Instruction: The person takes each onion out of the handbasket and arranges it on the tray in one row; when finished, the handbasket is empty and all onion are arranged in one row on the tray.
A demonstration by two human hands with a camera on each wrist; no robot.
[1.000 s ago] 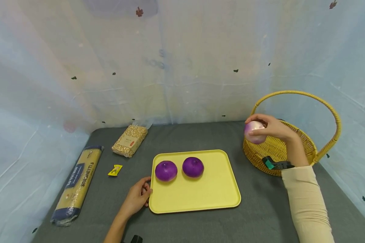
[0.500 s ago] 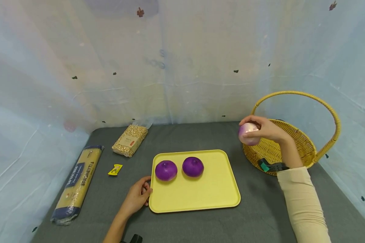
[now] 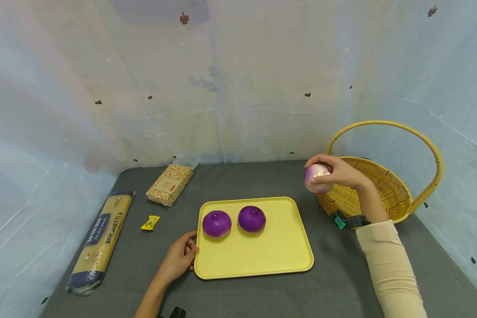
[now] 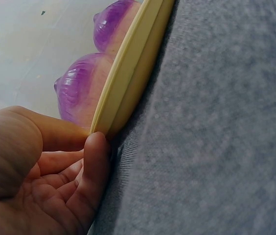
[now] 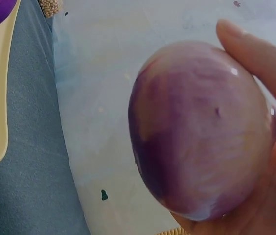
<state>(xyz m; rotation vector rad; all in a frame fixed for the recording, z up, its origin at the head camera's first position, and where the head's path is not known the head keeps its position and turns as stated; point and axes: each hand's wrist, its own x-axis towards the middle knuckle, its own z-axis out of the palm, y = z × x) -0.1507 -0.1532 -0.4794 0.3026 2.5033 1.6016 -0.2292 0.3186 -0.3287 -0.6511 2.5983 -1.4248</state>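
In the head view my right hand (image 3: 339, 172) grips a shiny white and purple onion (image 3: 317, 179), raised beside the left rim of the wicker basket (image 3: 385, 190). The right wrist view has this onion (image 5: 201, 129) up close, fingers curved round it. A yellow tray (image 3: 254, 258) lies in the middle of the table with two deep purple onions on it, a left one (image 3: 217, 224) and a right one (image 3: 251, 219). My left hand (image 3: 177, 256) is at the tray's left edge; in the left wrist view its thumb and finger pinch the tray rim (image 4: 123, 78).
A long pack of spaghetti (image 3: 101, 243) lies at the far left. Nearer the tray are a bag of grains or beans (image 3: 170, 184) and a small yellow wrapped candy (image 3: 150, 222). The basket's tall handle (image 3: 433, 152) arches up at the right. A pale curtain (image 3: 238, 79) hangs behind the table.
My right hand has carried the onion left and slightly down, from over the basket to beyond its left rim. The left hand and the tray have stayed put.
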